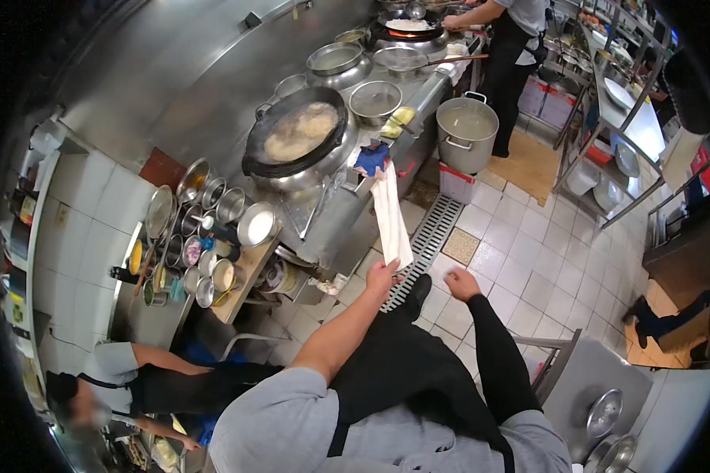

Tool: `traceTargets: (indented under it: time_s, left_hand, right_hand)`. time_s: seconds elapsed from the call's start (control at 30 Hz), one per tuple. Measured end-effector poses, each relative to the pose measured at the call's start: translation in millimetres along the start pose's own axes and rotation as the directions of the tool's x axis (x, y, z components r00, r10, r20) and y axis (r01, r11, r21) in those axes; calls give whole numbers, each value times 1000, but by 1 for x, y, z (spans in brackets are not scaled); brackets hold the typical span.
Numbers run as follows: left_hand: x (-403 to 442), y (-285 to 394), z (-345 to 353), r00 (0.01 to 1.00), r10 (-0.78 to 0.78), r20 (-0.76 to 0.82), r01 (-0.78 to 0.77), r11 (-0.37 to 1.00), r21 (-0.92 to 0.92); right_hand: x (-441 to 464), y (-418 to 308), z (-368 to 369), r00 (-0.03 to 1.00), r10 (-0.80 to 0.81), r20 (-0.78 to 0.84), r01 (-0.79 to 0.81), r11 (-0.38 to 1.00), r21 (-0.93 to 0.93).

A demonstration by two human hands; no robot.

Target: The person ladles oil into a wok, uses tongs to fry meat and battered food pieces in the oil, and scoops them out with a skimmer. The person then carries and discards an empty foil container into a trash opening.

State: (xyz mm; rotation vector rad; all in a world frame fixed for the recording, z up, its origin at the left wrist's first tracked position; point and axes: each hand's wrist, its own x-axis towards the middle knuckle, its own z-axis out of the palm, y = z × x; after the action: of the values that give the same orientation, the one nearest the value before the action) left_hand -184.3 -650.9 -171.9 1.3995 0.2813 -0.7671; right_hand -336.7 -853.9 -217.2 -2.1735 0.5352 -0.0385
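Note:
My left hand (382, 277) is closed at the lower end of a long white towel (390, 211). The towel stretches up to the stove's front edge, beside a bunched blue cloth (371, 159). My right hand (461, 284) hangs over the tiled floor, fingers curled in, with nothing visible in it. Ahead on the stove, a large black wok (255, 160) holds bubbling oil with pale golden food (304, 132) in it. A wire-mesh strainer (375, 101) rests to the wok's right, next to a yellow-green cloth (398, 122).
A tall steel pot (467, 146) stands on a crate beside the floor drain grate (442, 225). Seasoning bowls (256, 224) crowd the left side table. One co-worker (513, 71) stands at a far burner; another (150, 386) is close on my left. Metal shelving (615, 150) lines the right.

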Motion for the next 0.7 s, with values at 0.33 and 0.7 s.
traceTargets:
  time_s: [0.33,0.7]
  left_hand:
    - [-40,-80,-206,989,126,77,-105,235,966]
    - [-20,-101,-337,971,-93,219,-160,428,890]
  right_hand:
    - [-382,168,150,772,536,340,-403,828,-391]
    - [-440,101,242,677,716,174,-736,663,136]
